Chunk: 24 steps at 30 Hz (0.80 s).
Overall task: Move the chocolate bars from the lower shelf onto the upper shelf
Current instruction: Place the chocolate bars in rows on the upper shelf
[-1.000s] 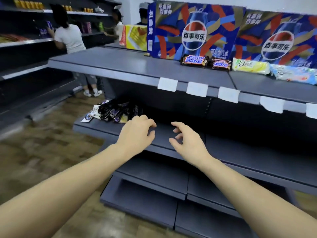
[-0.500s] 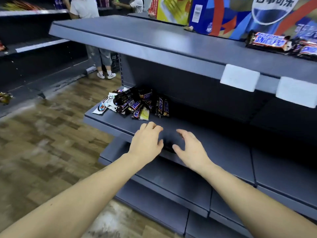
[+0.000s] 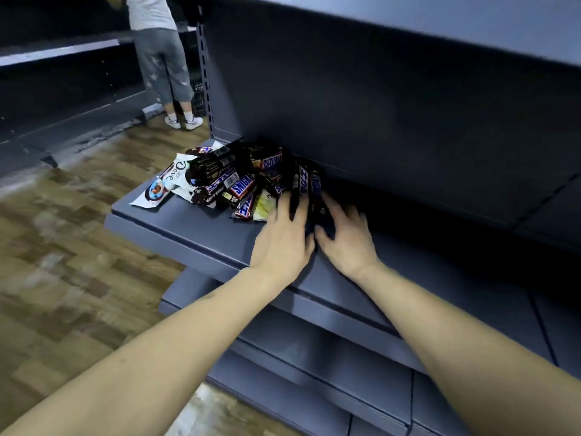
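Standing at the far left, across a wood-patterned floor (image 3: 63, 247), a second person (image 3: 163, 58) is seen from behind at another rack, in light cropped trousers and white shoes. Nearer, a white Dove packet (image 3: 163, 184) is laid flat at the left end of the lower shelf (image 3: 195, 228), its corner close to the front edge. Just right of it, the chocolate bars (image 3: 248, 177) are heaped in a loose pile, brown wrappers crossed over one another and pushed back toward the dark rear panel; a pale yellow wrapper (image 3: 263, 206) is tucked in at the pile's front. The left hand (image 3: 284, 240) is placed palm down over the right part of the heap, fingers spread and lightly bent over the wrappers; whether anything is gripped beneath them cannot be told. Two bars standing on edge (image 3: 309, 187) are flanked by both hands. The right hand (image 3: 345, 237) is set just beside the left, thumbs almost touching, fingers splayed and curved against the right side of those upright bars. The underside of the upper shelf (image 3: 471, 23) is seen along the top right.
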Tool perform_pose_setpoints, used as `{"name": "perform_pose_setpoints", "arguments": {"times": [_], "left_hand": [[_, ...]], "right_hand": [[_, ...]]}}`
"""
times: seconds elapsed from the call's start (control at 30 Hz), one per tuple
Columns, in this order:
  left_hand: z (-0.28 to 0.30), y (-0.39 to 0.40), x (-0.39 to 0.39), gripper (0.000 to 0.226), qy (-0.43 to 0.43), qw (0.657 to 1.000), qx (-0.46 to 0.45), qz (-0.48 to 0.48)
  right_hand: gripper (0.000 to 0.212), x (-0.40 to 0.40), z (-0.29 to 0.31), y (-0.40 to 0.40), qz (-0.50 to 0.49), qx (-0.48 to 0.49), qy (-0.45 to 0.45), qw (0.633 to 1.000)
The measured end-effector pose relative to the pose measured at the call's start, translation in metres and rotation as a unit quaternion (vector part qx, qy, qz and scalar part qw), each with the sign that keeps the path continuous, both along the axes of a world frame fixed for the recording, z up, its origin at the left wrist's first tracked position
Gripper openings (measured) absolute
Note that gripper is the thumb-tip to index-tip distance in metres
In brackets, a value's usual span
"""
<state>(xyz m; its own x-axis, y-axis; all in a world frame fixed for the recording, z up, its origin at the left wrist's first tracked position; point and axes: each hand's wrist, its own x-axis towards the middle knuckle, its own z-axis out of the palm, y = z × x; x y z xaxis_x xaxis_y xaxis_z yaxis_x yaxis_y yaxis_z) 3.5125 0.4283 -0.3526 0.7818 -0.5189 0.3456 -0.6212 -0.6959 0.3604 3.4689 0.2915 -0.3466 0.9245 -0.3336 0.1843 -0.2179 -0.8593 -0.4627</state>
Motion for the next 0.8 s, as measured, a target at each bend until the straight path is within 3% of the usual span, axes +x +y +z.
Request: {"name": "perform_pose_setpoints", "arguments": {"times": [0.1, 0.17, 0.33, 0.47, 0.67, 0.8], "left_hand": [[-0.003, -0.010, 0.002, 0.061, -0.035, 0.999, 0.036, 0.009], [-0.002, -0.012, 0.001, 0.057, -0.032, 0.998, 0.046, 0.014], [0.004, -0.007, -0.019, 0.043, -0.028, 0.999, 0.040, -0.001], [0.011, -0.007, -0.048, 0.037, -0.012, 0.999, 0.039, 0.006], [0.023, -0.004, -0.077, 0.028, 0.050, 0.999, -0.002, 0.007], [0.026, 0.002, -0.088, 0.027, 0.093, 0.993, -0.067, -0.002]], "right_hand": [[0.057, 0.012, 0.002, -0.002, 0.008, -0.080, 0.046, 0.996], [0.050, 0.009, 0.001, -0.001, 0.005, -0.081, 0.020, 0.997], [0.036, -0.028, -0.004, -0.001, -0.049, -0.010, -0.080, 0.996], [0.024, -0.067, 0.000, -0.012, -0.086, 0.103, -0.111, 0.985], [0.046, -0.124, 0.008, -0.023, -0.138, 0.199, -0.107, 0.964], [0.047, -0.157, 0.012, -0.032, -0.151, 0.266, -0.108, 0.946]]}}
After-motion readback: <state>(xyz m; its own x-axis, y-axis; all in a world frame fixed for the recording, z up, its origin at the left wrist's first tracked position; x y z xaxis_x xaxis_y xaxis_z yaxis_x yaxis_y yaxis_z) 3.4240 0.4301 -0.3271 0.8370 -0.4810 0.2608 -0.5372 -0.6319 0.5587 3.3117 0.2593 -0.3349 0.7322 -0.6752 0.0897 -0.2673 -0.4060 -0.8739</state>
